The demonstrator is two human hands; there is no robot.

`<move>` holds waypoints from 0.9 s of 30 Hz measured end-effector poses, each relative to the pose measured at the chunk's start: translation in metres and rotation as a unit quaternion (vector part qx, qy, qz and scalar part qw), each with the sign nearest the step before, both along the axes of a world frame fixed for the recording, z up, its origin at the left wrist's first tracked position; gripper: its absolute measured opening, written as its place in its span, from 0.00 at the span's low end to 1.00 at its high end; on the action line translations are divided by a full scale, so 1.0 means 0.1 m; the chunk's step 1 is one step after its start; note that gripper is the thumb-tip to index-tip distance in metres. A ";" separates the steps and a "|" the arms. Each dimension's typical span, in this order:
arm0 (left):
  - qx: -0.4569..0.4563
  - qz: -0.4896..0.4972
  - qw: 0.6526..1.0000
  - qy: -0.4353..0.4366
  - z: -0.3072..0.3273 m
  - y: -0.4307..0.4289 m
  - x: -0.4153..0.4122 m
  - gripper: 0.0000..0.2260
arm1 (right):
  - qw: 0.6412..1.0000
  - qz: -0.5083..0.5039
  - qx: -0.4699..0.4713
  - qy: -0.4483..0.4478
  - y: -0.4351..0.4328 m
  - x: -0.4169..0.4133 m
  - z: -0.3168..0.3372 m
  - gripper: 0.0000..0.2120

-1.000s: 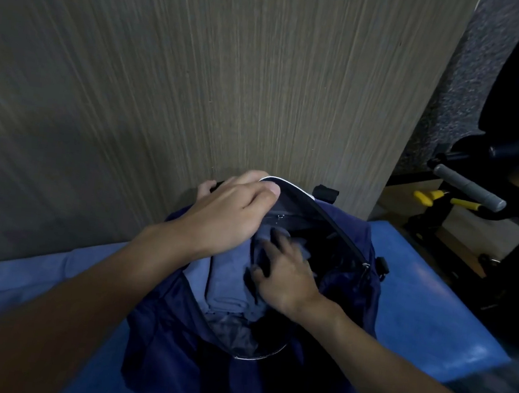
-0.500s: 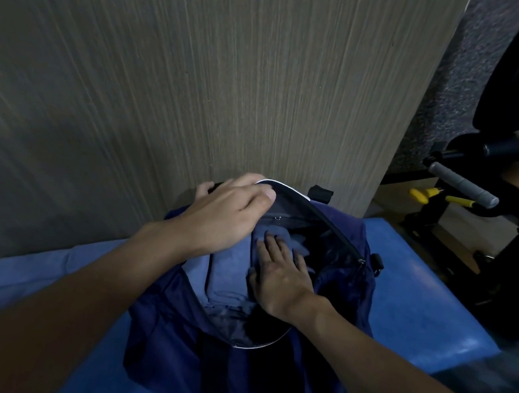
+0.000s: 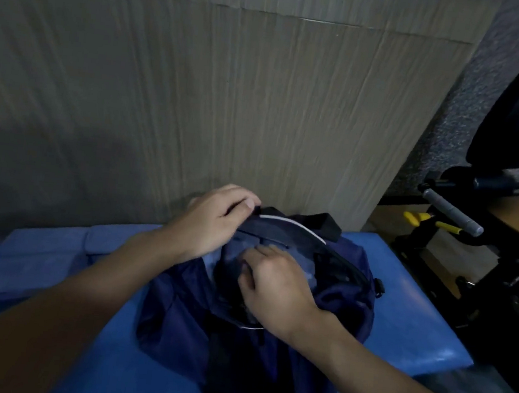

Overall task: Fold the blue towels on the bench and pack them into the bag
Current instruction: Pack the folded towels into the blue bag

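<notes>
Flat a moment ago, the right hand (image 3: pixel 274 282) now has its fingers (image 3: pixel 257 253) curled, knuckles up, in the mouth of the bag (image 3: pixel 181 316). Whether they pinch cloth or only tuck it down I cannot tell. Just beyond and under those fingertips lies the folded towel (image 3: pixel 233 254), already inside the bag, with only a pale strip showing. The left hand (image 3: pixel 214 220) has slid along the far rim and pinches it between thumb and fingers, probably lifting it to keep the mouth wide while the towel settles. Left of the left forearm a second towel (image 3: pixel 47 257) lies spread on the bench (image 3: pixel 406 311), seemingly unfolded, so packing looks part done. An exercise machine (image 3: pixel 451 213) stands well off to the right hand's right.
</notes>
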State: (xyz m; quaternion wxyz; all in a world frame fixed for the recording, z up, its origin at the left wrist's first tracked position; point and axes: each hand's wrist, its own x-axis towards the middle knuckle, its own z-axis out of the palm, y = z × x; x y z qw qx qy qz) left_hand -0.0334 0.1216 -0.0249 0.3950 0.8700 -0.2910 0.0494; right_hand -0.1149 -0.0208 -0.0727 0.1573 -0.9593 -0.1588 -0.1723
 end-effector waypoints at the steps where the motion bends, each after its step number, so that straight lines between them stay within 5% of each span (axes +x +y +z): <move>1: -0.022 0.016 1.000 0.001 -0.03 0.14 -0.01 0.21 | 1.000 0.022 0.010 -0.013 0.13 0.01 0.04 0.09; 7: 0.004 0.161 0.987 0.025 -0.49 1.46 -0.09 0.08 | 0.995 0.101 0.006 -0.013 1.11 0.28 0.09 0.11; 16: 0.227 0.303 0.925 0.039 -1.42 3.01 -0.36 0.25 | 0.966 0.148 -0.008 0.212 2.49 0.86 -0.36 0.13; 22: 0.158 0.315 0.934 0.053 -1.69 3.28 -0.47 0.27 | 0.959 0.145 -0.009 0.242 2.98 1.15 -0.70 0.19; 27: 0.077 0.293 0.953 0.022 -1.79 3.40 -0.48 0.23 | 0.953 0.084 -0.108 0.269 3.25 1.30 -0.83 0.23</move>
